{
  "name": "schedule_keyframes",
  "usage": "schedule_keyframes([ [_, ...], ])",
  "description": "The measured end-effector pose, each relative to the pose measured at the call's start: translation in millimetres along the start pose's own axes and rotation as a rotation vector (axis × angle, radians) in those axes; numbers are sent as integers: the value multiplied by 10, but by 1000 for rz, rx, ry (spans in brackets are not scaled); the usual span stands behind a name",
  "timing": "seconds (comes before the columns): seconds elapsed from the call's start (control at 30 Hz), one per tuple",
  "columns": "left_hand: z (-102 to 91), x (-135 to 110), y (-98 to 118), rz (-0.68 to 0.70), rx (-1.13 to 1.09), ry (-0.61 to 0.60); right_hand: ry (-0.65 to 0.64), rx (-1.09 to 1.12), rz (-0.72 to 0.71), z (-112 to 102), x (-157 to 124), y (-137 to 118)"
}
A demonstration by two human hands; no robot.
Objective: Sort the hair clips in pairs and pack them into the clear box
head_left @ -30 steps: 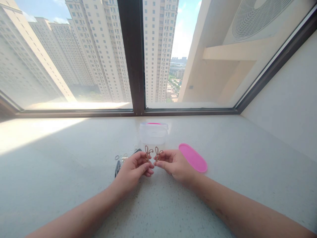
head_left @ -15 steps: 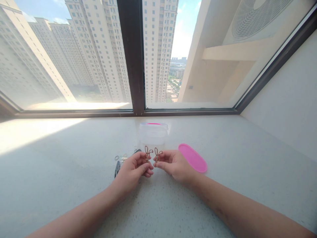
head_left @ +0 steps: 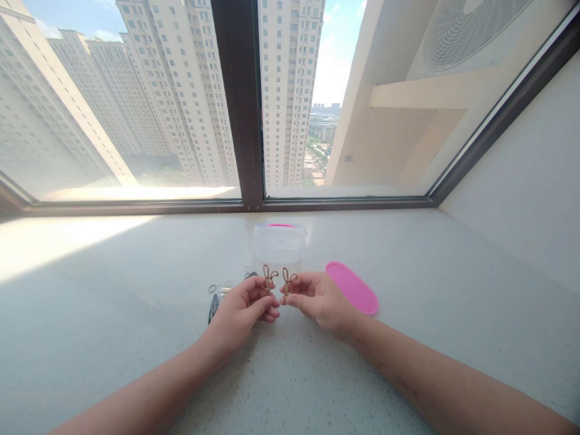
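My left hand (head_left: 242, 311) is closed in a pinch on a small brown rabbit-shaped wire charm (head_left: 269, 278), held upright. My right hand (head_left: 319, 299) pinches a second matching rabbit charm (head_left: 288, 281) right beside the first, the two nearly touching. Both hands hover just above the pale stone windowsill (head_left: 113, 320). Directly behind the charms stands a small clear plastic box (head_left: 280, 243) with no lid on it. Its pink oval lid (head_left: 352, 287) lies flat just right of my right hand.
Several small rings and dark hair accessories (head_left: 216, 295) lie on the sill left of my left hand, partly hidden by it. A dark window frame (head_left: 240, 103) runs along the back. A white wall (head_left: 525, 181) closes off the right side.
Almost nothing has moved. The two rabbit charms have come slightly closer together and the view has shifted a touch.
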State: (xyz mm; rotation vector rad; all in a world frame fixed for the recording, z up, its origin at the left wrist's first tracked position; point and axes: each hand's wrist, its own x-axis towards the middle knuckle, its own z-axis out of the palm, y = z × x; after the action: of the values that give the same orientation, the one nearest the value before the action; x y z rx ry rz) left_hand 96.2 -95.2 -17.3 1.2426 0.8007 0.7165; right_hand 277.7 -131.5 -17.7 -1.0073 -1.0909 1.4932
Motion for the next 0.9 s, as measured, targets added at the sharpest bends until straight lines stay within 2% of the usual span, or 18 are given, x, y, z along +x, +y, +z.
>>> schedule_keyframes([
  [0.2, 1, -13, -3, 32, 27, -13, -90, -78, -28, 2, -26, -8],
  [0.37, -10, -14, -26, 60, 44, -25, -131, -59, -50, -32, 11, 30],
  [0.53, 3, -13, -16, 60, 32, -14, -102, -9, -43, -48, 42, 77],
  [0.77, -1, -15, -13, 57, 21, -6, 1, 19, 77, -20, 32, 51],
  [0.9, -15, -18, -23, 58, 24, -10, 30, 24, 74, -8, 32, 38],
])
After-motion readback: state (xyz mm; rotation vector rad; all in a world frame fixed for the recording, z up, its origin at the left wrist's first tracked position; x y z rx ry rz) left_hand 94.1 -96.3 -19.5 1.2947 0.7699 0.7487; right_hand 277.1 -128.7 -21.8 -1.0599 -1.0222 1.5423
